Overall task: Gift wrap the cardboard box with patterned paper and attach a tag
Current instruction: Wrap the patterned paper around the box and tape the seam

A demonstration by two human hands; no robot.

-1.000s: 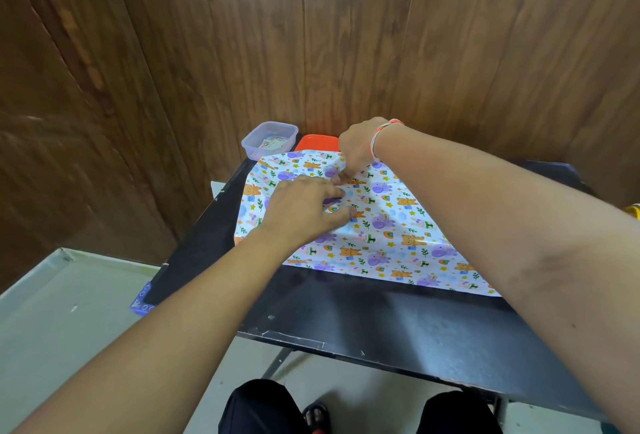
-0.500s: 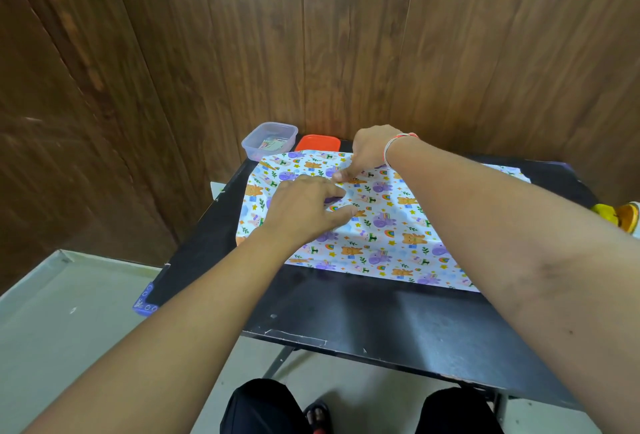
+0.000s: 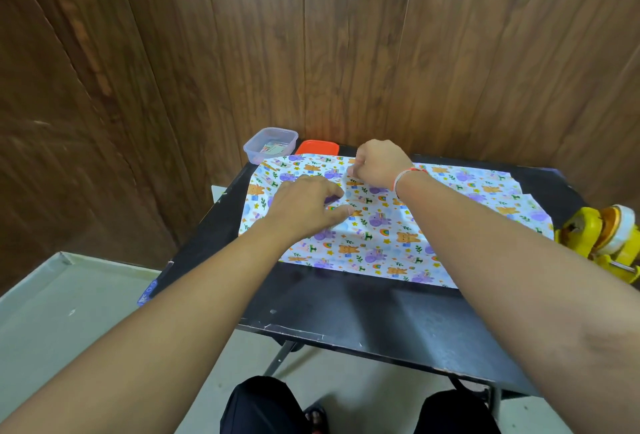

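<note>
Hands both out over the patterned paper point(image 3: 381, 226), arms reaching fwd across the table point(image 3: 363, 309). Your left hand point(image 3: 304, 207) lies palm down on the paper's left part, fingers loosely bent and spread, thumb out to the right, pressing the sheet flat, nothing gripped. Your right hand point(image 3: 379, 163) is near the paper's far edge, knuckles up, fingers curled in tight; looks like a pinch on the paper there, but fingertips are hidden so can't tell for sure. Thread band point(image 3: 403, 175) on that wrist.

Vs 0.5 s ago: right hand sits a bit further right along the far edge, left hand about the same spot. View swung right, so more of the paper's right end shows now, plus a yellow tape dispenser point(image 3: 602, 236) at the table's right edge.

Paper lies flat, covers the table's far half, left to right. Cardboard box: can't see it.

Containers: clear plastic tub point(image 3: 270, 144) at the far left corner, small cards or papers inside, too small to read. Orange lid point(image 3: 317, 148) just beside it on the right, partly under the paper's far edge.
</note>
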